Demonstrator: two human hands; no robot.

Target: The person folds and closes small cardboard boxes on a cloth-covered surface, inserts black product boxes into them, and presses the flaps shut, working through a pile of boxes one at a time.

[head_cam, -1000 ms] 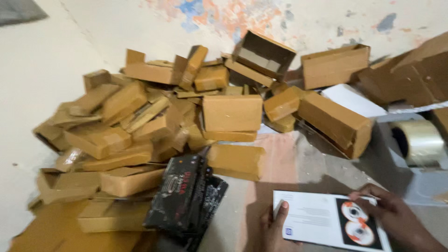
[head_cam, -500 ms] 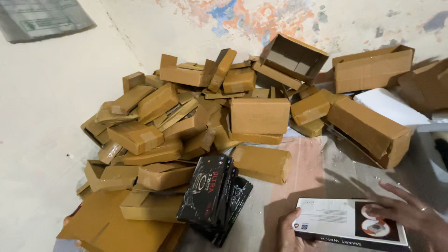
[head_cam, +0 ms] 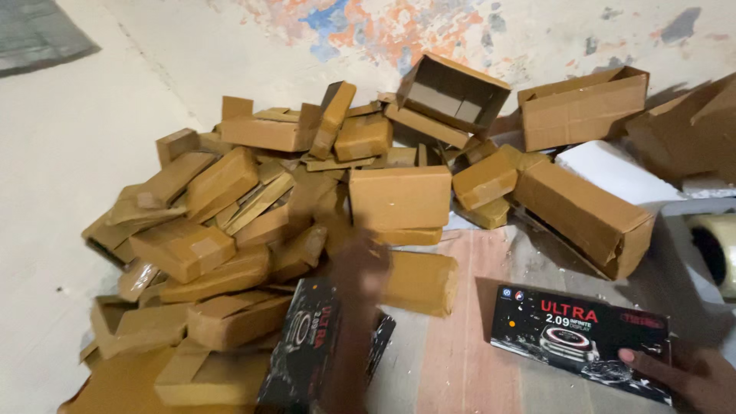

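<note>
Head view, looking down at a floor strewn with packaging: at the lower right edge, the person's right hand (head_cam: 690, 376) grips the near corner of a flat black product box (head_cam: 580, 341) printed with a watch picture, fingertips (head_cam: 627, 356) pressed on its face, the box lying on a pale striped mat (head_cam: 460, 360). Left of it, the left hand (head_cam: 360, 268) is a dark blur reaching forward above a stack of similar black boxes (head_cam: 303, 353); whether its fingers are spread or curled cannot be told. Just beyond that hand lies a sealed brown carton (head_cam: 420, 282), with a larger one (head_cam: 400, 198) standing behind it. To the left spreads a loose heap of taped brown cartons (head_cam: 207, 230). Farther right sit a long brown carton (head_cam: 584, 215), a white slab (head_cam: 617, 175) and, at the edge, a roll of clear tape (head_cam: 717, 249). At the back, an open empty carton (head_cam: 452, 93) tilts against a wall of peeling paint (head_cam: 383, 23).
</note>
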